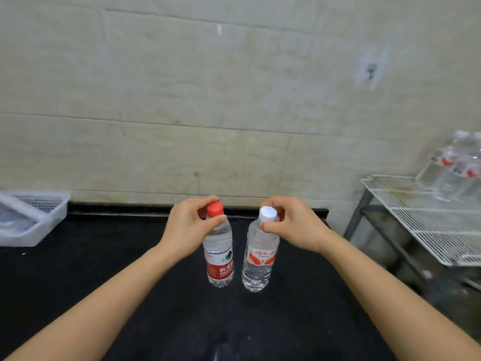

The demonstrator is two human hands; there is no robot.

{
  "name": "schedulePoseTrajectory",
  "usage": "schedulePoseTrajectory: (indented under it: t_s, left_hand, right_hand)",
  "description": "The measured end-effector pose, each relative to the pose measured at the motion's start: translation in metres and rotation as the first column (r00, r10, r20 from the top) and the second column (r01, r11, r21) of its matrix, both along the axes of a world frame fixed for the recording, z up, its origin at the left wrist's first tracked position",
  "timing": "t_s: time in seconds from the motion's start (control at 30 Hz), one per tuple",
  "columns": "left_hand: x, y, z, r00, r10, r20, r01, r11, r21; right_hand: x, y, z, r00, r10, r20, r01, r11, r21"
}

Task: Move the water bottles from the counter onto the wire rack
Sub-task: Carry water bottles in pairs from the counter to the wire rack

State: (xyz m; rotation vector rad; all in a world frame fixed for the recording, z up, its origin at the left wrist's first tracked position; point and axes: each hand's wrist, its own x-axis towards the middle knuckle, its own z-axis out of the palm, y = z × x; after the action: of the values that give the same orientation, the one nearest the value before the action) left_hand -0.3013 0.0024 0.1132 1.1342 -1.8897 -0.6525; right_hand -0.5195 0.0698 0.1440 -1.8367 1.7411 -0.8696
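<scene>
Two clear water bottles stand upright side by side on the black counter point(104, 269). The red-capped bottle point(219, 256) has a red label; my left hand point(186, 225) pinches its neck just below the cap. The white-capped bottle point(259, 264) has a white and red label; my right hand point(291, 224) grips its neck at the cap. Both bottle bases rest on the counter. The white wire rack point(426, 220) stands to the right, beyond the counter's end.
Several wrapped water bottles point(460, 165) sit at the back of the rack's top shelf. A white plastic basket point(28, 217) rests on the counter's far left. A tiled wall runs behind the counter. A gap separates counter and rack.
</scene>
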Motion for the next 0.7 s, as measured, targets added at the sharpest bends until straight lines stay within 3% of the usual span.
schedulePoseTrajectory:
  t_s: [0.3,0.43,0.7]
  left_hand:
    - [-0.18,0.022,0.039,0.957,-0.269,-0.11,0.269,0.963,-0.014]
    - [-0.254,0.028,0.053,0.917,-0.326,-0.228,0.341,0.94,0.026]
    - [-0.394,0.032,0.101,0.827,-0.425,-0.367,0.438,0.898,-0.053]
  right_hand:
    - [-0.151,0.078,0.05,0.972,-0.236,-0.005,0.234,0.963,-0.131]
    - [-0.218,0.095,0.065,0.947,-0.323,-0.002,0.316,0.928,-0.197]
    - [-0.353,0.111,0.106,0.918,-0.397,-0.017,0.378,0.885,-0.271]
